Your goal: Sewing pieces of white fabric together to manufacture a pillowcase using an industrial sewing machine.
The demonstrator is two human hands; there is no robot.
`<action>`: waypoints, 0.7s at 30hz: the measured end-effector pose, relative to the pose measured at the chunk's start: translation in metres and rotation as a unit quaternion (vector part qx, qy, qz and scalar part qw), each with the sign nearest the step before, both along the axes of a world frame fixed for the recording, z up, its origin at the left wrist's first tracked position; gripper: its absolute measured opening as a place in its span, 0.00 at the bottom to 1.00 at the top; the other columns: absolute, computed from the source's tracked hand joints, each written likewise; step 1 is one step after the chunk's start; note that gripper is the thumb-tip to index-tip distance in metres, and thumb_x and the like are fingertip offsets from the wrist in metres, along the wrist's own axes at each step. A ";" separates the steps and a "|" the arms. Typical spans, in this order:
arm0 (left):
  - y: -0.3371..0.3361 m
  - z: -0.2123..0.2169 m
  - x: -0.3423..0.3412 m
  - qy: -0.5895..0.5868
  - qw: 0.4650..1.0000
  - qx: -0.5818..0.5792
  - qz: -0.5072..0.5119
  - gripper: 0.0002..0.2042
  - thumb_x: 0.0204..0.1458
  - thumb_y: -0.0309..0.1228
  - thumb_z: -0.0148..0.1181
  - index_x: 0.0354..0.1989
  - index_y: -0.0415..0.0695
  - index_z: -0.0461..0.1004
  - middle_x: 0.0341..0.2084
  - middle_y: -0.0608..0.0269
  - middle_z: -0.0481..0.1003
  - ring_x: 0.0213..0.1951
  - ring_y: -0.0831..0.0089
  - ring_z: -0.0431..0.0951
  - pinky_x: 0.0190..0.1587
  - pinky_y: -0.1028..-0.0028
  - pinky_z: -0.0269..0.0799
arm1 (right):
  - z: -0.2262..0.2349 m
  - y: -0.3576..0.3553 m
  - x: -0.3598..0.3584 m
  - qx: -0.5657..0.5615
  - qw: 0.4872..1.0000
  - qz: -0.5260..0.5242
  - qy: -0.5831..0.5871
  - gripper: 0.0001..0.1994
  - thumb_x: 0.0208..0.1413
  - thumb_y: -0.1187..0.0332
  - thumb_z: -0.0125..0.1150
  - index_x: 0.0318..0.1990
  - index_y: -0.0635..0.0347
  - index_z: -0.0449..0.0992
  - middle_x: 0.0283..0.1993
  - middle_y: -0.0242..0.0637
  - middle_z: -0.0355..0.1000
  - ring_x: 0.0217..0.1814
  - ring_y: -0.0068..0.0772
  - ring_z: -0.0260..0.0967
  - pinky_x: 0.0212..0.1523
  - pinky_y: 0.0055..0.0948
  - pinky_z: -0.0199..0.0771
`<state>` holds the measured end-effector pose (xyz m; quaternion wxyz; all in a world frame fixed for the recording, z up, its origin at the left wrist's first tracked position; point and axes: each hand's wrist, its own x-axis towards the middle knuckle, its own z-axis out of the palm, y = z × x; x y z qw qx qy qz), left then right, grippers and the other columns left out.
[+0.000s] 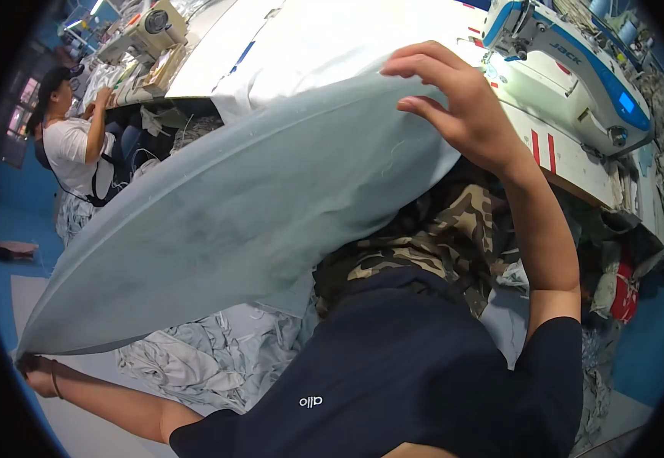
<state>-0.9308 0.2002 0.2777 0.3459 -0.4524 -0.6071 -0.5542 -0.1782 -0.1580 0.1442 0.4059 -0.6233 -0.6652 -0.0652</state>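
A wide pale grey-green piece of cloth [217, 206] is stretched across in front of me, its long hemmed edge bowed upward. At the far left, my left hand [40, 376] is closed on one end of this cloth, with the arm held out to the side. My right hand [454, 103] is raised at the cloth's other end, beside the sewing table. Its thumb and fingers are apart and curved, with nothing visible between them. Part of the cloth passes behind that hand.
A white and blue sewing machine [580, 76] stands on the white table [534, 126] at the right. White fabric [271, 88] hangs over the table edge. Crumpled pale cloth [202, 362] lies below. A seated person [76, 141] works near another sewing machine [145, 34] at the far left.
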 end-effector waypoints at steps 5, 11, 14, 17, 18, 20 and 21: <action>0.006 -0.001 -0.002 -0.215 0.918 0.146 -0.299 0.09 0.56 0.27 0.57 0.36 0.32 0.79 0.35 0.49 0.79 0.37 0.60 0.79 0.46 0.59 0.77 | -0.016 0.035 0.012 -0.016 0.993 -0.044 -0.111 0.21 0.54 0.73 0.67 0.56 0.57 0.77 0.59 0.37 0.73 0.62 0.42 0.69 0.65 0.40 0.65; 0.027 -0.010 -0.034 -0.350 0.815 0.164 -0.431 0.09 0.56 0.23 0.53 0.34 0.30 0.78 0.34 0.46 0.78 0.37 0.57 0.78 0.44 0.56 0.78 | -0.012 0.041 0.019 -0.107 0.980 -0.023 -0.169 0.08 0.49 0.76 0.69 0.36 0.57 0.78 0.36 0.28 0.76 0.48 0.34 0.69 0.54 0.35 0.63; 0.033 -0.027 -0.043 -0.198 0.919 0.120 -0.319 0.09 0.56 0.28 0.57 0.33 0.36 0.81 0.33 0.52 0.81 0.36 0.60 0.80 0.42 0.60 0.78 | -0.009 0.035 0.012 -0.067 0.988 -0.059 -0.123 0.08 0.48 0.76 0.70 0.31 0.57 0.74 0.31 0.29 0.72 0.44 0.33 0.69 0.52 0.34 0.60; 0.037 -0.044 -0.032 0.120 0.988 -0.021 0.095 0.09 0.55 0.35 0.62 0.32 0.44 0.83 0.33 0.59 0.83 0.35 0.63 0.82 0.39 0.65 0.78 | -0.015 0.024 0.008 -0.044 0.992 -0.059 -0.099 0.09 0.47 0.77 0.70 0.29 0.57 0.72 0.33 0.29 0.73 0.44 0.33 0.68 0.51 0.34 0.60; 0.045 -0.045 -0.043 0.112 0.992 0.011 0.051 0.09 0.55 0.39 0.63 0.32 0.47 0.83 0.33 0.61 0.83 0.34 0.62 0.82 0.37 0.64 0.78 | -0.018 0.016 0.006 -0.045 0.992 -0.063 -0.098 0.09 0.47 0.77 0.70 0.29 0.57 0.72 0.33 0.29 0.73 0.44 0.33 0.68 0.51 0.34 0.60; 0.057 -0.044 -0.068 0.137 0.989 0.031 0.045 0.11 0.53 0.44 0.64 0.32 0.51 0.84 0.33 0.61 0.83 0.33 0.60 0.83 0.33 0.61 0.78 | -0.029 -0.002 -0.004 -0.060 0.993 -0.065 -0.076 0.09 0.47 0.78 0.69 0.29 0.57 0.73 0.34 0.30 0.74 0.44 0.33 0.68 0.50 0.34 0.60; 0.063 -0.053 -0.060 0.150 0.986 -0.005 0.079 0.10 0.55 0.41 0.63 0.34 0.50 0.84 0.34 0.62 0.83 0.35 0.63 0.83 0.36 0.66 0.79 | -0.033 -0.011 -0.014 -0.039 0.994 -0.071 -0.078 0.09 0.45 0.80 0.68 0.29 0.57 0.72 0.35 0.30 0.75 0.43 0.34 0.68 0.49 0.34 0.60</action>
